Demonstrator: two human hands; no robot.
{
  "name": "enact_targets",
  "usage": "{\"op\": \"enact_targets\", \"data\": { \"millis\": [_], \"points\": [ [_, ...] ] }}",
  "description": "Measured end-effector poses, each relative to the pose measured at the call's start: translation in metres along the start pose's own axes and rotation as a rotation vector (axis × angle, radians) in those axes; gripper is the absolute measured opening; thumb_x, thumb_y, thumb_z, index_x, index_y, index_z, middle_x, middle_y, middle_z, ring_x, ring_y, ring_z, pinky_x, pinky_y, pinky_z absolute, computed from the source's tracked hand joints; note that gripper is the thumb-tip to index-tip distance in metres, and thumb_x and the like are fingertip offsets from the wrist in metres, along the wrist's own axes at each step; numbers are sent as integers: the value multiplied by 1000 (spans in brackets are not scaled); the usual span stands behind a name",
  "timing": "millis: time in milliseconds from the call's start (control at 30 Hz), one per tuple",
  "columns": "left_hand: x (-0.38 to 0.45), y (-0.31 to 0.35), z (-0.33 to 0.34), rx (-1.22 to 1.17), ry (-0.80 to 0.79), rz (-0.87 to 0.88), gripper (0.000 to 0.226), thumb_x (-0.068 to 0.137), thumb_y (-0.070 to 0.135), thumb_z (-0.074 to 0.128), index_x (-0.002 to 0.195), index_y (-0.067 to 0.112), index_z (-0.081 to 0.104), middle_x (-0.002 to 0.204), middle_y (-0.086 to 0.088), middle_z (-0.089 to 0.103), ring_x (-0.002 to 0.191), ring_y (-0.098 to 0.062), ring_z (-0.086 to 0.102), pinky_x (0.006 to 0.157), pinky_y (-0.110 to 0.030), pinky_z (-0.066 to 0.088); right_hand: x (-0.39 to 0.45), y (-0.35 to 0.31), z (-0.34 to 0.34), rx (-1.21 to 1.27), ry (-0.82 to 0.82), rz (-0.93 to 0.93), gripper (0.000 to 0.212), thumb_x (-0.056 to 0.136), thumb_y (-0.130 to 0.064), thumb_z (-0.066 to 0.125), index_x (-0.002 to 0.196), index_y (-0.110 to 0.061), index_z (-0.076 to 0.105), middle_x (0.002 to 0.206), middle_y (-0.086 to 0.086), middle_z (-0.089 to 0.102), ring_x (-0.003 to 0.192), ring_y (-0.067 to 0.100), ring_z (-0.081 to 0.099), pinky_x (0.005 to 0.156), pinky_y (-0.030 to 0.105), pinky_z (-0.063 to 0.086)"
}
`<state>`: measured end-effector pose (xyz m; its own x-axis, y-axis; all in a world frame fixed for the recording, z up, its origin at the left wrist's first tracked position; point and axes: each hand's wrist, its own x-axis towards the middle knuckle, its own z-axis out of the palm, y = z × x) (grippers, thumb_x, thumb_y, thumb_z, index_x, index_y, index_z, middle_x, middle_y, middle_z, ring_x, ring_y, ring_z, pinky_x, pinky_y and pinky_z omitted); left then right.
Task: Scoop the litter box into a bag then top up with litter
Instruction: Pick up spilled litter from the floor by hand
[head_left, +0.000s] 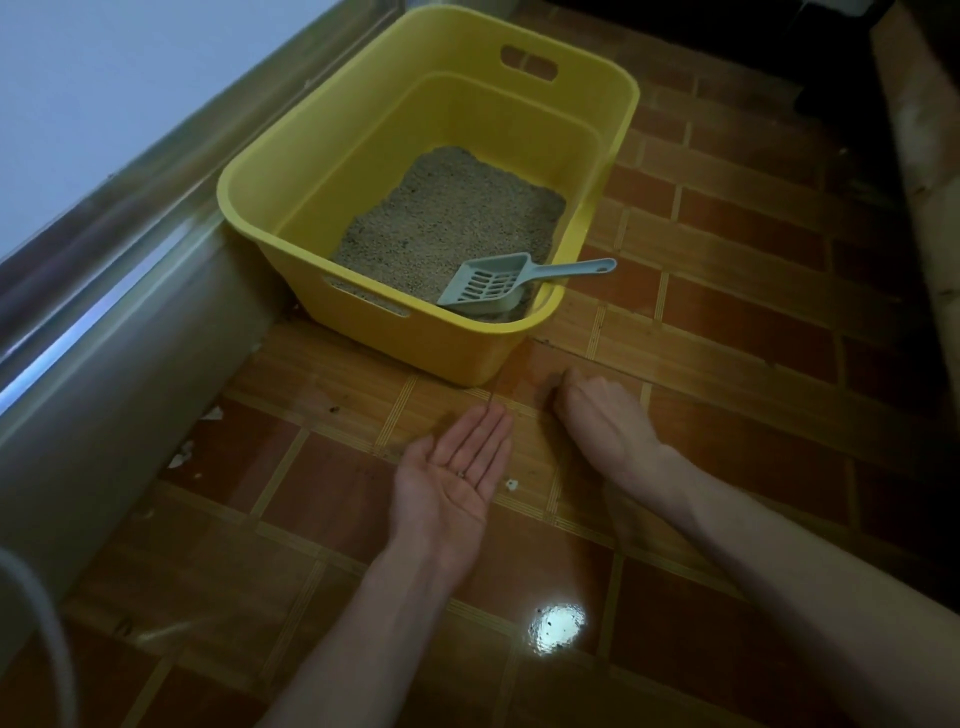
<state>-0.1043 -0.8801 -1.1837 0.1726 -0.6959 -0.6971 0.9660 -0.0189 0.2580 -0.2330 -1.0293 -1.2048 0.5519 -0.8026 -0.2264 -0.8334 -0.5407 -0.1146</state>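
- Yellow litter box (363, 171) sits in the upper middle, on the tiled floor (727, 322).
- Grey scoop (488, 286) lies inside on the litter (447, 218).
- Left hand (457, 467) released, palm up, carrying a few grains.
- Right hand (597, 410) fingers curled against the floor; grasp unclear.
- No bag visible; topping-up seemingly remains.

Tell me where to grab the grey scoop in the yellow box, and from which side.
Grip the scoop by its thin handle, near the end with the hanging hole. That end pokes over the litter box's right rim, clear of the litter, while the slotted head lies low inside. Coming in from the right with the right hand looks easiest, pinching the handle from above.
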Motion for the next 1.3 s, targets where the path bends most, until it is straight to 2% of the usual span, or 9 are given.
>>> {"op": "enact_targets", "data": {
  "millis": [133, 300, 533, 667, 767, 833, 933, 1133, 1300],
  "points": [
    [-3, -2, -3, 31, 10, 23, 56, 110, 32, 21, 124, -4, 62, 120, -21, 73, 113, -29, 71, 102, -38, 51, -28, -21, -4, 282, 92, 37, 19, 105, -26, 46, 90, -17, 53, 74, -2, 58, 61, 19, 56, 54, 29, 39],
    [-2, -7, -2, 73, 44, 8, 58, 110, 35, 20, 125, 0, 64, 122, -18, 73, 120, -28, 66, 107, -38, 47, -77, -70, -21, 507, 87, -37, 18, 105, -30, 47, 92, -20, 54, 79, -3, 63, 67, 15, 59, 60, 30, 45],
    [-15, -11, 5, 63, 35, -120, 53, 109, 29, 26, 121, -3, 66, 118, -20, 74, 115, -28, 70, 105, -38, 47, -91, -88, -19, 180, 118, -182, 33, 107, -40, 32, 129, -22, 50, 99, -2, 66, 79, 18, 68, 61, 36, 56],
    [-14, -11, 4, 80, 36, -97, 52, 108, 28, 28, 110, -2, 69, 105, -17, 78, 105, -26, 70, 99, -35, 50, -94, -82, -25, 217, 245, -259, 27, 106, -42, 38, 107, -25, 59, 89, -7, 66, 70, 12, 64, 55, 24, 50],
    [-14, -8, 2, 75, 10, -64, 53, 109, 29, 25, 114, -2, 67, 111, -20, 76, 106, -27, 72, 98, -36, 52, -78, -52, -19, 308, 380, -95, 22, 107, -32, 44, 85, -28, 48, 66, -12, 52, 51, 4, 49, 45, 12, 32],
    [-14, -6, -1, 66, -9, -65, 53, 109, 28, 24, 119, -4, 65, 117, -22, 74, 108, -29, 73, 98, -37, 54, -55, -19, -9, 287, 316, 89, 25, 108, -34, 35, 90, -24, 49, 67, -9, 54, 52, 7, 53, 45, 15, 39],
    [-15, -2, -5, 56, -10, -63, 53, 109, 27, 24, 121, -5, 63, 119, -22, 73, 108, -29, 73, 94, -37, 58, -26, 25, 4, 126, 244, 178, 39, 108, -43, 24, 100, -18, 52, 71, -2, 57, 56, 18, 58, 51, 36, 54],
    [-16, 0, -7, 57, 6, -56, 53, 109, 27, 24, 120, -6, 64, 116, -22, 74, 105, -29, 74, 94, -37, 53, 6, 35, 2, -99, 141, 43, 57, 101, -66, 22, 113, -22, 55, 81, -3, 55, 61, 11, 55, 51, 29, 52],
    [-16, 2, -9, 45, 17, -42, 52, 110, 28, 24, 121, -6, 63, 116, -22, 74, 104, -29, 75, 93, -36, 53, -3, 17, 12, -212, 147, -112, 60, 99, -72, 19, 112, -23, 51, 87, 1, 59, 59, 19, 57, 48, 31, 47]
  ]
}}
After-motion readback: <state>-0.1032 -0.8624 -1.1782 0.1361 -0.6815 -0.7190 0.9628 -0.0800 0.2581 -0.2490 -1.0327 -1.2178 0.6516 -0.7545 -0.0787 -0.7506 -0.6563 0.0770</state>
